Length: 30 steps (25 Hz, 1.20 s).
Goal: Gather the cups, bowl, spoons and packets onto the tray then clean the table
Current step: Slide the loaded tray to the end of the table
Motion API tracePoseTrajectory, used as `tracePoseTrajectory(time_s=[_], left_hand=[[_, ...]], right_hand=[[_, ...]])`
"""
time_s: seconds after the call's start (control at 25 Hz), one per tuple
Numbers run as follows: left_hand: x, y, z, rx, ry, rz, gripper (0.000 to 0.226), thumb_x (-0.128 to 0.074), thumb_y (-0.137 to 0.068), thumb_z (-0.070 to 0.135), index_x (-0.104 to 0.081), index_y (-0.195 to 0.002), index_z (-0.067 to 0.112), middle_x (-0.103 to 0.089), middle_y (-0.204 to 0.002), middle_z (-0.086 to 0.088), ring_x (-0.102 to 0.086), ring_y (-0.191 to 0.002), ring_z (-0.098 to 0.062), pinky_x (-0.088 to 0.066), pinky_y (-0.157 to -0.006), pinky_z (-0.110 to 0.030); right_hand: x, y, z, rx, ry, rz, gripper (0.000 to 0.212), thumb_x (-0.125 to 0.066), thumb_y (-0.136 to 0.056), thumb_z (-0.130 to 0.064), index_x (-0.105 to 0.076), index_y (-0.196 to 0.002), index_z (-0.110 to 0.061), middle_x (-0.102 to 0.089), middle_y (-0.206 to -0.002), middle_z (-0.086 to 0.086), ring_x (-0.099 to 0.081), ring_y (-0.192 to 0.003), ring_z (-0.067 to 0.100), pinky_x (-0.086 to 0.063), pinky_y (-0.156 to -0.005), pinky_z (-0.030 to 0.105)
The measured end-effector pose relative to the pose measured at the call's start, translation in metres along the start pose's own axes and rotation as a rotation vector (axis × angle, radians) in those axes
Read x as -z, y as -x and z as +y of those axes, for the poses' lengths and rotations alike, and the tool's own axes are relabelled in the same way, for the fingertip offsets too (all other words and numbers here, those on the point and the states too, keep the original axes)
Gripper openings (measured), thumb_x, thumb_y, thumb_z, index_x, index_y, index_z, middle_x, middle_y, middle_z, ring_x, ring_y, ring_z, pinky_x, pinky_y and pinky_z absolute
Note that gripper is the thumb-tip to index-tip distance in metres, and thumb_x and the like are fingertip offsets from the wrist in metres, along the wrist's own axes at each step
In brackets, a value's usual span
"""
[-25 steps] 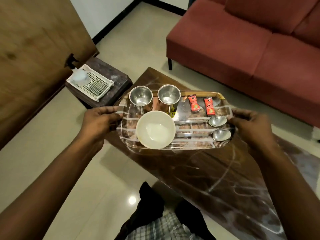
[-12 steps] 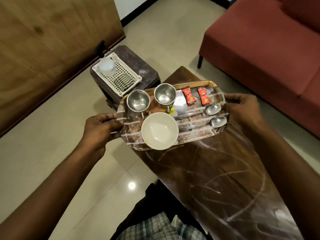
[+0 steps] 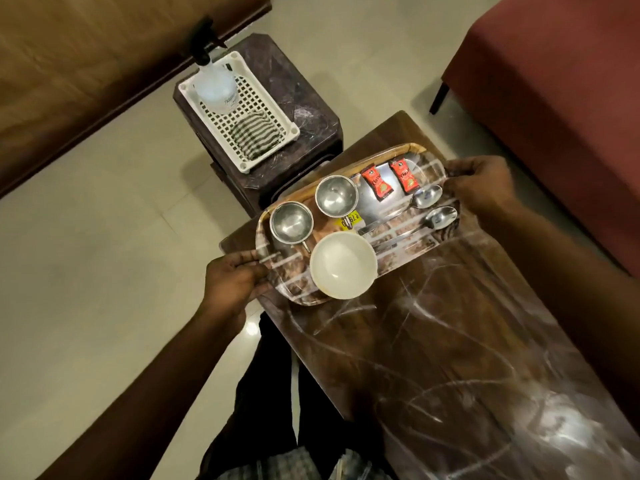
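Observation:
The shiny tray [image 3: 394, 157] is held over the far end of the dark marbled table [image 3: 450, 341]. My left hand [image 3: 233, 280] grips its near left edge and my right hand [image 3: 481, 187] grips its far right edge. On it stand two steel cups [image 3: 292, 222] [image 3: 336, 195], a white bowl [image 3: 343, 265], two red packets [image 3: 375, 181] [image 3: 403, 174] and two spoons [image 3: 427, 196] [image 3: 440, 216].
A dark stool [image 3: 311, 109] beyond the table carries a white basket [image 3: 242, 109] with a spray bottle [image 3: 214, 84] and a striped cloth [image 3: 254, 138]. A red sofa [image 3: 561, 91] stands at the right. A wooden panel [image 3: 86, 57] lies at the upper left, with tiled floor between.
The view has swung left and down. The tray, still held in both hands, now sits tilted toward the stool, and the stool with its basket appears closer.

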State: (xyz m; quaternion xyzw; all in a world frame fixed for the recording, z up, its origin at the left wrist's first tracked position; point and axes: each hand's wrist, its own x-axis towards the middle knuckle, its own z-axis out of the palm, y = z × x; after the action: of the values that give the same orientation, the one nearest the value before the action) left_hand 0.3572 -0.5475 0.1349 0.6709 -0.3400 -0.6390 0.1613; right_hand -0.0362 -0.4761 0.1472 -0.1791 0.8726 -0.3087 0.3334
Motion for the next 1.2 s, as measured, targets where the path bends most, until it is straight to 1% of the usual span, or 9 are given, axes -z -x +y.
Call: tracePoseTrajectory(time_s=[0.08, 0.2, 0.32, 0.44, 0.64, 0.76, 1.0, 1.08, 1.2], left_hand=[[-0.011, -0.021, -0.007, 0.031, -0.001, 0.008, 0.022, -0.066, -0.093, -0.014, -0.074, -0.11, -0.005, -0.08, -0.087, -0.013, -0.079, -0.066, -0.014, -0.064, -0.06, -0.025], [-0.026, -0.052, -0.013, 0.078, -0.001, -0.017, 0.018, -0.067, -0.095, -0.012, -0.07, -0.111, -0.006, -0.079, -0.092, -0.017, -0.08, -0.069, -0.018, -0.065, -0.061, -0.026], [-0.038, -0.085, -0.019, 0.131, -0.007, -0.045, 0.016, -0.066, -0.097, -0.01, -0.067, -0.113, -0.006, -0.077, -0.105, -0.024, -0.078, -0.09, -0.032, -0.067, -0.074, -0.033], [-0.045, -0.116, -0.028, 0.178, -0.027, -0.054, 0.023, -0.065, -0.098, -0.009, -0.063, -0.121, -0.008, -0.074, -0.116, -0.029, -0.074, -0.102, -0.037, -0.063, -0.086, -0.04], [-0.05, -0.156, -0.037, 0.195, -0.059, -0.023, 0.03, -0.069, -0.098, -0.004, -0.065, -0.127, -0.006, -0.076, -0.116, -0.024, -0.078, -0.101, -0.034, -0.064, -0.081, -0.036], [-0.049, -0.169, -0.036, 0.191, -0.082, -0.004, 0.027, -0.071, -0.096, -0.004, -0.067, -0.123, -0.004, -0.078, -0.113, -0.022, -0.079, -0.1, -0.033, -0.065, -0.081, -0.038], [-0.048, -0.176, -0.039, 0.224, -0.11, 0.009, 0.014, -0.072, -0.094, -0.007, -0.067, -0.099, 0.005, -0.078, -0.107, -0.021, -0.079, -0.098, -0.034, -0.066, -0.076, -0.036], [-0.049, -0.177, -0.041, 0.222, -0.119, 0.001, 0.014, -0.071, -0.095, -0.007, -0.067, -0.095, 0.007, -0.078, -0.105, -0.02, -0.079, -0.095, -0.032, -0.066, -0.071, -0.032], [-0.051, -0.178, -0.046, 0.221, -0.133, -0.004, 0.012, -0.071, -0.096, -0.005, -0.068, -0.096, 0.006, -0.079, -0.105, -0.02, -0.079, -0.092, -0.03, -0.066, -0.069, -0.03]], right_hand=[[-0.013, -0.024, 0.0, 0.004, 0.009, 0.01, 0.031, -0.08, -0.086, 0.0, -0.082, -0.112, -0.016, -0.077, -0.085, -0.004, -0.08, -0.078, 0.024, -0.068, -0.079, 0.053], [-0.03, -0.058, 0.007, -0.008, 0.023, 0.001, 0.024, -0.082, -0.086, -0.004, -0.082, -0.083, -0.028, -0.077, -0.07, -0.01, -0.079, -0.065, 0.016, -0.069, -0.07, 0.044], [-0.045, -0.088, 0.018, -0.016, 0.059, -0.006, 0.037, -0.081, -0.085, -0.004, -0.078, -0.067, -0.036, -0.078, -0.066, -0.013, -0.078, -0.061, 0.011, -0.066, -0.067, 0.037], [-0.063, -0.115, 0.026, -0.031, 0.071, 0.033, 0.033, -0.077, -0.083, 0.0, -0.081, -0.077, -0.032, -0.08, -0.075, -0.006, -0.079, -0.068, 0.018, -0.068, -0.076, 0.042], [-0.091, -0.149, 0.032, -0.028, 0.089, 0.005, 0.033, -0.077, -0.087, -0.004, -0.083, -0.116, -0.018, -0.082, -0.097, 0.001, -0.08, -0.082, 0.019, -0.069, -0.077, 0.038], [-0.102, -0.155, 0.03, -0.045, 0.067, 0.001, 0.028, -0.075, -0.09, -0.002, -0.082, -0.11, -0.02, -0.079, -0.085, -0.007, -0.08, -0.071, 0.01, -0.062, -0.056, 0.021], [-0.116, -0.157, 0.023, -0.074, 0.064, -0.048, 0.036, -0.071, -0.091, 0.002, -0.077, -0.078, -0.031, -0.076, -0.064, -0.017, -0.076, -0.06, 0.002, -0.059, -0.051, 0.017], [-0.117, -0.157, 0.022, -0.085, 0.089, -0.04, 0.031, -0.074, -0.092, 0.0, -0.078, -0.082, -0.028, -0.078, -0.069, -0.013, -0.075, -0.06, 0.002, -0.064, -0.058, 0.023], [-0.122, -0.155, 0.022, -0.096, 0.081, -0.04, 0.028, -0.075, -0.092, 0.001, -0.081, -0.113, -0.017, -0.081, -0.101, 0.006, -0.079, -0.082, 0.02, -0.067, -0.082, 0.042]])
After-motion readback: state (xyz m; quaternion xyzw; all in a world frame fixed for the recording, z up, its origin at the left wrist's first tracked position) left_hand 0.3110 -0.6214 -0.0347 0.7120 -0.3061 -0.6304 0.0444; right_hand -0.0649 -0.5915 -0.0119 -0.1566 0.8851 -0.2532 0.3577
